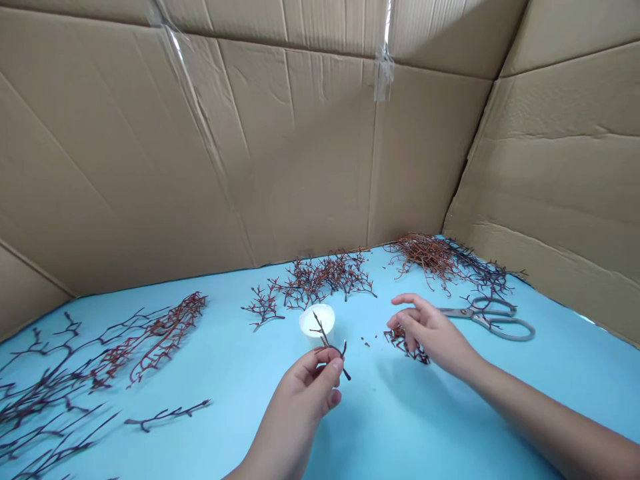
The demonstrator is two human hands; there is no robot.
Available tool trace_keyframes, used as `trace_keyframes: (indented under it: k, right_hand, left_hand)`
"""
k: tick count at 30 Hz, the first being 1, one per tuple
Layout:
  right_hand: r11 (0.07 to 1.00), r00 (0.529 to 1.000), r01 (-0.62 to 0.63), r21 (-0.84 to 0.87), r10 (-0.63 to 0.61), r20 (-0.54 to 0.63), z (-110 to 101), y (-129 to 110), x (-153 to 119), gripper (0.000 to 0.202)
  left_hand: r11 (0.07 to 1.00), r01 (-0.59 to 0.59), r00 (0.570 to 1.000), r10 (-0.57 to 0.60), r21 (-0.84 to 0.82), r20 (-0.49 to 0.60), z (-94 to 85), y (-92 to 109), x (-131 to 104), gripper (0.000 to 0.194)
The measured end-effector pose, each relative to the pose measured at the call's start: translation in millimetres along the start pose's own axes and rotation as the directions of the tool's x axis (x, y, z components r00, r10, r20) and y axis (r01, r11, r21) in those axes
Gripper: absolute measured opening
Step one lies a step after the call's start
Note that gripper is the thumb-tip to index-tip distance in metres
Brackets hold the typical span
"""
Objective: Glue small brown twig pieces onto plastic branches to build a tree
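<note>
On a blue desk [210, 447], the left hand [307, 390] is pinching a dark forked twig [323, 333] between thumb and fingers, its upper tip overlapping a white cup [306, 328] just beyond. To the twig's right, apart from it, the right hand [430, 328] is hovering with loosely spread fingers by a reddish twig cluster [417, 353]; contact is unclear.
</note>
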State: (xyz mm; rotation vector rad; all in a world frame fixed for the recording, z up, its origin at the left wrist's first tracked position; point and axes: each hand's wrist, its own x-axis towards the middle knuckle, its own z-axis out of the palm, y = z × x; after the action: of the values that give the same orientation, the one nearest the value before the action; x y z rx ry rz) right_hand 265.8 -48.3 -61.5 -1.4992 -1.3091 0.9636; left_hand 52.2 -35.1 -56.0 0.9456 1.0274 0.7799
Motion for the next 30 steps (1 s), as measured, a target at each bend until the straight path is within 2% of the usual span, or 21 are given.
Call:
trace_keyframes:
  k: [1,2,4,6,8,12,16,21,27,30]
  right_hand:
    - [0.985,0.998,0.046,-0.168,-0.054,-0.044,-11,4,1,0.02]
    - [0.937,0.993,0.093,-0.335,-0.114,-0.042,-21,9,0,0.017]
    - [0.775,0.977,0.182,-0.605,-0.213,0.021,-37,16,-2,0.015]
    - [0.623,0.961,0.243,-0.744,-0.258,0.098,-50,22,-6,0.017]
    - [0.559,0.956,0.27,-0.784,-0.249,0.153,-62,26,-12,0.017]
    - [0.608,0.949,0.314,-0.73,-0.169,0.267,-82,36,-23,0.014]
    - [0.651,0.949,0.301,-0.697,-0.132,0.287,-92,47,-27,0.015]
    - [0.667,0.943,0.313,-0.676,-0.133,0.306,-90,54,-23,0.018]
    - [0.646,0.943,0.312,-0.697,-0.117,0.313,-88,57,-20,0.018]
    - [0.707,0.961,0.252,-0.66,-0.103,0.257,-82,52,-23,0.016]
  left_hand:
    - [0.999,-0.006,1.0,0.006,0.036,0.013,2.2,-3,1,0.023]
    - [0.997,-0.012,0.999,0.009,0.074,0.031,4.9,-7,1,0.023]
    - [0.99,-0.016,0.997,0.005,0.14,0.08,11.5,-17,4,0.022]
    - [0.982,-0.017,0.992,-0.007,0.186,0.13,18.3,-28,7,0.022]
    - [0.975,-0.023,0.988,-0.011,0.22,0.153,24.6,-38,9,0.022]
    - [0.954,-0.066,0.992,0.032,0.293,0.12,35.5,-48,12,0.021]
    - [0.937,-0.108,0.994,0.091,0.333,0.067,47.1,-50,15,0.022]
    - [0.913,-0.193,0.981,0.176,0.361,0.078,51.4,-50,18,0.02]
    - [0.925,-0.193,0.981,0.188,0.328,0.048,44.9,-49,19,0.019]
    - [0.918,-0.203,0.979,0.202,0.34,0.039,45.2,-49,18,0.018]
